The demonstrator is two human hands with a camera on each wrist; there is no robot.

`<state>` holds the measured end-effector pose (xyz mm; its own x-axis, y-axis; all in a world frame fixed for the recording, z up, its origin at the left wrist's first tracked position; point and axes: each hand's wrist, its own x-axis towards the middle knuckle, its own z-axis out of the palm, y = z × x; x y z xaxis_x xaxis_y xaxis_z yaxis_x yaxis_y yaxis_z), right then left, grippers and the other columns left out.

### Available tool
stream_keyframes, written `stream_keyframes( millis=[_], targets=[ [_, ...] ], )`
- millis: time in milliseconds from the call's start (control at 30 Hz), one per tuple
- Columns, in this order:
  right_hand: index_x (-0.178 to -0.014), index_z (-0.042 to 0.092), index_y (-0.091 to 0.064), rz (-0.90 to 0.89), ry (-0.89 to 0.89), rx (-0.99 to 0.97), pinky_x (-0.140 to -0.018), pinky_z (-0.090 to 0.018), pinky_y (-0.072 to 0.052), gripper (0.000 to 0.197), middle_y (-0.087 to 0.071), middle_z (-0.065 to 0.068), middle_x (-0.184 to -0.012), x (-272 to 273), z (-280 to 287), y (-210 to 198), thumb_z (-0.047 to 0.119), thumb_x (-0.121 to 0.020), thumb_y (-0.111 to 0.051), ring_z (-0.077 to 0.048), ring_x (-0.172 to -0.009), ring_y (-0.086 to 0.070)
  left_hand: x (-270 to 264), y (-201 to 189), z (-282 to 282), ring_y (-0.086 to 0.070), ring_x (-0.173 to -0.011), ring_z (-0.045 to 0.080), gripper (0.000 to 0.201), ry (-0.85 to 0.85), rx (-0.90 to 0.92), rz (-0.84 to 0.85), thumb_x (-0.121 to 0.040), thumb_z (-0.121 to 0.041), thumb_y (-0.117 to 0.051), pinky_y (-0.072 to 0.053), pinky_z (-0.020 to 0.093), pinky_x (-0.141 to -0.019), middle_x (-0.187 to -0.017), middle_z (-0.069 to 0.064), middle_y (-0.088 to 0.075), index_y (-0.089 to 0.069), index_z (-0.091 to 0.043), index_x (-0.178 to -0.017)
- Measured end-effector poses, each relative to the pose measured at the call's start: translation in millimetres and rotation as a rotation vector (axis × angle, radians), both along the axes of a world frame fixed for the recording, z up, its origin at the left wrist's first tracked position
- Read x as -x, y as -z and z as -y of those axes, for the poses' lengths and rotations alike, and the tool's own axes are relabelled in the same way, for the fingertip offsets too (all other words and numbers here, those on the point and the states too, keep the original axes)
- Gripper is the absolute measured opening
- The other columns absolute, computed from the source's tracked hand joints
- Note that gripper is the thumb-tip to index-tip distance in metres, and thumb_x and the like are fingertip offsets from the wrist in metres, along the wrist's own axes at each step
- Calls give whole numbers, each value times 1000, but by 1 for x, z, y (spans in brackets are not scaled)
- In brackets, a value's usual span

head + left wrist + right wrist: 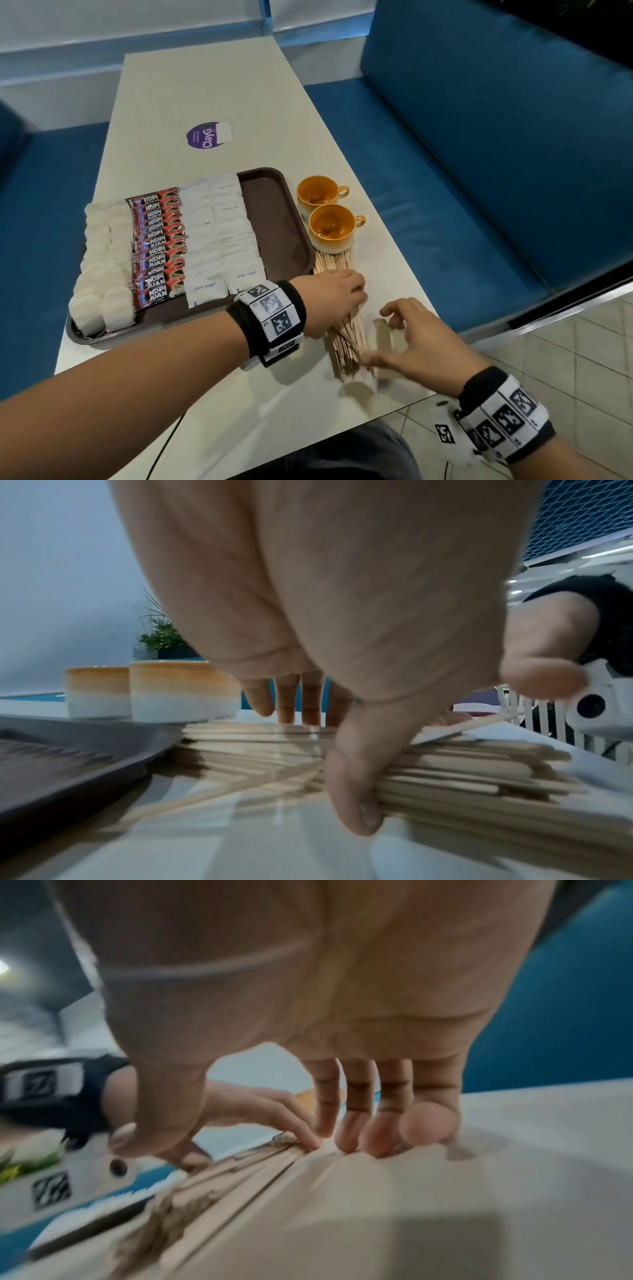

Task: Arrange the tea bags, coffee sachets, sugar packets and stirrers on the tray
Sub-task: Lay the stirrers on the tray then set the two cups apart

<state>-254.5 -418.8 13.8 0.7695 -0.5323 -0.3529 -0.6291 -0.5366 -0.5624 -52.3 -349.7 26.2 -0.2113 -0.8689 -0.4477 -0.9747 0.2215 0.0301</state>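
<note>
Your left grip lies over the pile of wooden stirrers, its thumb curled under the bundle and its fingers laid over the top, so it is holding them, while your right grip hovers spread and holds nothing, its fingertips just at the near end of the pile. The stirrers lie on the counter just beside the tray, not on it. On the tray the tea bags, the coffee sachets and the sugar packets already sit in neat rows, leaving a bare strip along its right side. By my reckoning three of the four kinds are done; only the stirrers remain, to be gathered and laid in that strip. Two orange cups stand just past the pile.
</note>
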Motion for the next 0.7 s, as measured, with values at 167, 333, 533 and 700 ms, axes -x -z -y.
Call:
stream_keyframes(
  millis=[167,333,533,700],
  targets=[
    [-153,28,-22,-181,-123,167,-99,-31,-49,135,-37,11,-137,4,-26,3,96,-45,-67,-11,-120,-48,6,2,-12,-38,-138,26,68,19,56,-32,-86,-10,-76,-39,43,-116,-150,9,-40,-46,-13,-147],
    [-143,26,-36,-221,-172,134,-90,-31,-50,101,-43,8,-124,5,-34,-1,69,-65,-83,-14,-106,-53,24,9,-24,-44,-127,30,45,36,120,-43,-95,-8,-62,-46,46,-105,-140,11,-49,-53,-11,-139],
    [-134,41,-50,-205,-113,66,-83,-19,-48,60,-53,16,-105,26,-21,-3,42,-82,-79,-6,-93,-54,47,20,-38,-45,-116,34,35,-28,165,-20,-97,-3,-52,-47,46,-91,-130,14,-51,-55,-8,-131],
    [-120,40,-62,-161,-56,58,-74,-13,-44,44,-57,13,-100,27,-13,-1,31,-82,-82,-3,-85,-55,47,17,-40,-43,-119,32,37,-73,186,-17,-93,-9,-59,-43,44,-96,-130,12,-51,-55,-10,-130]
  ],
)
